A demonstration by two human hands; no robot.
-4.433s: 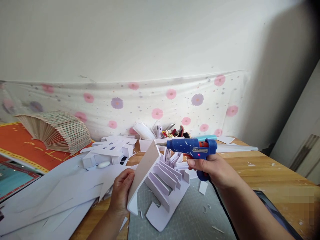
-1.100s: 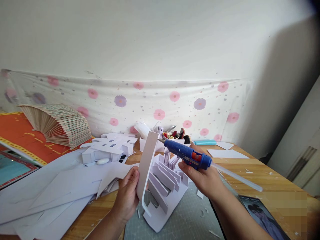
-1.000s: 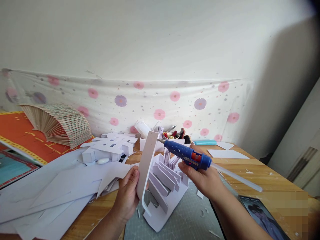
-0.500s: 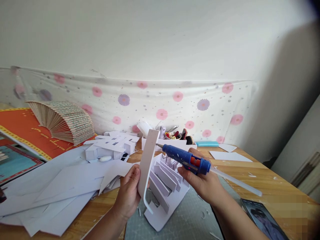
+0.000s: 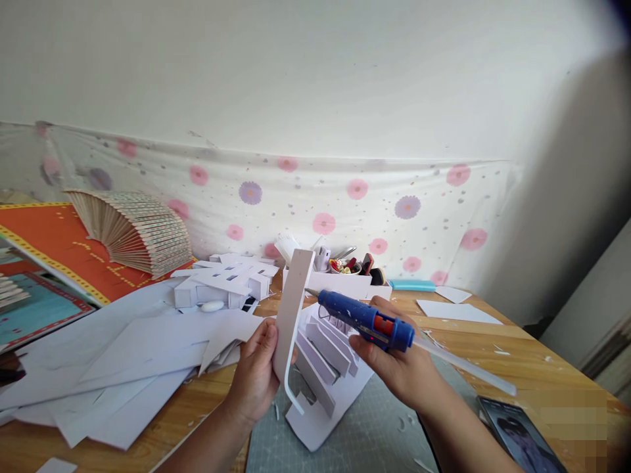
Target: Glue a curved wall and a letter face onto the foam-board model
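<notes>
A white foam-board strip [image 5: 292, 315], bent at its lower end, stands nearly upright in my left hand [image 5: 257, 371], its fingers closed around the left side. My right hand [image 5: 401, 368] is wrapped round a blue hot glue gun [image 5: 365, 319] with a clear glue stick poking out of its back. The nozzle is at the strip's right edge; whether it touches I cannot tell. Behind and below the strip, a white foam-board piece with several upright slats [image 5: 320, 368] is over the grey-green cutting mat [image 5: 384, 433].
White sheets [image 5: 142, 355] and a white cut-out model [image 5: 221, 279] lie left, near a folding fan [image 5: 142, 230]. At the back stands a white box [image 5: 335, 284] of small items. A phone [image 5: 517, 433] lies front right, white offcuts [image 5: 458, 311] further back.
The glue gun's nozzle has shifted slightly down along the strip's edge. The whole view has turned a little, while both hands keep their holds.
</notes>
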